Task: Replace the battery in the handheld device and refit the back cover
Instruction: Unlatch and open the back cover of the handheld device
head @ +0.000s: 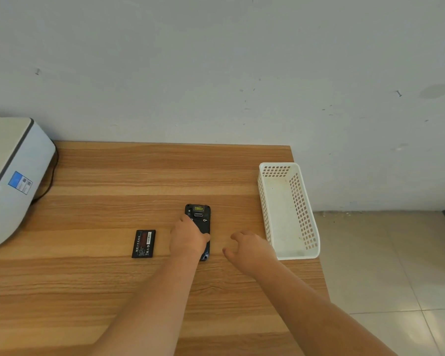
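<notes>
A black handheld device (200,217) lies back-up on the wooden table (113,176), its scanner window toward the wall. My left hand (188,237) lies over the device's left side, with the thumb across the back cover and the fingers curled along its edge. The device's middle is hidden under this hand. A black battery (144,244) with a red label lies flat on the table, a little to the left of the device. My right hand (249,249) hovers just right of the device with its fingers loosely curled, holding nothing.
A white perforated plastic basket (303,214) stands at the table's right edge, beyond my right hand. A grey-white machine (13,176) with a blue label and a dark cable fills the left back corner. The wall runs along the far edge. Tiled floor lies to the right.
</notes>
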Action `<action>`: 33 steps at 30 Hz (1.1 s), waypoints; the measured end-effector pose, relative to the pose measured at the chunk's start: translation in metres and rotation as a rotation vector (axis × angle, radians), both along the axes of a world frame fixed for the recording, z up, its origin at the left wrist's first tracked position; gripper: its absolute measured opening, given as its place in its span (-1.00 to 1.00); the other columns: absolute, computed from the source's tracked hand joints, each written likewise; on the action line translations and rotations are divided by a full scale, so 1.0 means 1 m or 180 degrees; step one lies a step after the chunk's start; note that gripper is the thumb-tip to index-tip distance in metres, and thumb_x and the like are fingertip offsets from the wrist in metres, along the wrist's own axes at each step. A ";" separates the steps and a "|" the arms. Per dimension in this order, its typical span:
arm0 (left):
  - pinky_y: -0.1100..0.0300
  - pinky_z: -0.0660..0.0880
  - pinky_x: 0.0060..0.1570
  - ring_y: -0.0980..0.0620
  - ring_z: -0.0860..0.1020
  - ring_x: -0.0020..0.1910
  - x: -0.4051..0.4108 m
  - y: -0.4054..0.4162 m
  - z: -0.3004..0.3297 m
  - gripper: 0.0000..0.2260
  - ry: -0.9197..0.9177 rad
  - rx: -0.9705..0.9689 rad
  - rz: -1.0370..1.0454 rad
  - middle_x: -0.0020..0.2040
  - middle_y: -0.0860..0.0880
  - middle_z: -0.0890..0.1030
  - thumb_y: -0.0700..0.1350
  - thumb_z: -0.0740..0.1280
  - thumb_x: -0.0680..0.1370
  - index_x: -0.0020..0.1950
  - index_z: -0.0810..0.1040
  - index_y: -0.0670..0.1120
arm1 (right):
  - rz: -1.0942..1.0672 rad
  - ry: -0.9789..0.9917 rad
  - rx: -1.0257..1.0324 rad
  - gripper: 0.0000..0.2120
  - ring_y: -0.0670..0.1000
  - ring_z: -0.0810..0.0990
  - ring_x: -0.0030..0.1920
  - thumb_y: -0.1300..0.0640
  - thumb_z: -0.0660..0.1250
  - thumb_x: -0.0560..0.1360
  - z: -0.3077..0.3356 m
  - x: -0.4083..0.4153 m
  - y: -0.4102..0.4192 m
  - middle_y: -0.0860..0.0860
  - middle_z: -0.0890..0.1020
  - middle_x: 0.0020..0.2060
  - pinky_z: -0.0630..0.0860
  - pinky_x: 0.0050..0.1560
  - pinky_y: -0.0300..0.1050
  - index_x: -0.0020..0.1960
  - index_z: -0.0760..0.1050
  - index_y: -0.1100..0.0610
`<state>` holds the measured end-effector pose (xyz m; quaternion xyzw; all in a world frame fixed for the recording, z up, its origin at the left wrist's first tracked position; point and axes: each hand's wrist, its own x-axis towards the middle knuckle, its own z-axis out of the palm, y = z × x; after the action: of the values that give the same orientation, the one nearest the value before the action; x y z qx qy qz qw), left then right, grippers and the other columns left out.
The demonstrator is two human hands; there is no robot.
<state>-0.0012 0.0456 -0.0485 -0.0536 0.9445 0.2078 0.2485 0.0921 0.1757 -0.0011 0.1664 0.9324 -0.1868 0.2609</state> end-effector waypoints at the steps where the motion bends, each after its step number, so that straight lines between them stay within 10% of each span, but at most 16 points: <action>1: -0.04 0.54 0.06 -0.16 0.50 0.19 0.000 0.002 0.000 -0.35 -0.0040 -0.0037 -0.0002 0.22 -0.17 0.49 0.02 0.55 0.36 0.33 0.38 -0.18 | 0.0012 0.0005 0.0012 -0.47 0.08 0.44 0.32 -0.20 0.16 0.56 0.000 0.000 0.001 0.02 0.41 0.41 0.43 0.24 -0.01 0.43 0.36 0.04; 20: 0.04 0.50 0.11 -0.10 0.50 0.18 -0.003 -0.011 -0.002 -0.44 0.0071 -0.0089 -0.0402 0.21 -0.13 0.52 0.12 0.46 0.43 0.29 0.43 -0.15 | 0.0195 -0.0072 0.0100 -0.49 0.08 0.45 0.31 -0.19 0.16 0.56 -0.004 -0.016 -0.012 0.04 0.42 0.39 0.46 0.21 0.00 0.42 0.36 0.04; 33: 0.00 0.37 0.35 -0.03 0.37 0.35 -0.047 -0.092 0.027 -0.49 0.0467 -0.0370 -0.1799 0.37 -0.02 0.45 0.22 0.23 0.56 0.40 0.41 -0.04 | 0.0121 -0.0058 0.0198 -0.53 0.10 0.51 0.23 -0.16 0.12 0.56 -0.005 -0.052 -0.023 0.04 0.49 0.30 0.47 0.10 -0.01 0.37 0.41 0.05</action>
<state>-0.0479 -0.0463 -0.0215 0.2126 0.9478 0.0793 0.2241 0.0401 0.1524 -0.0066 0.1583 0.9383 -0.1513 0.2676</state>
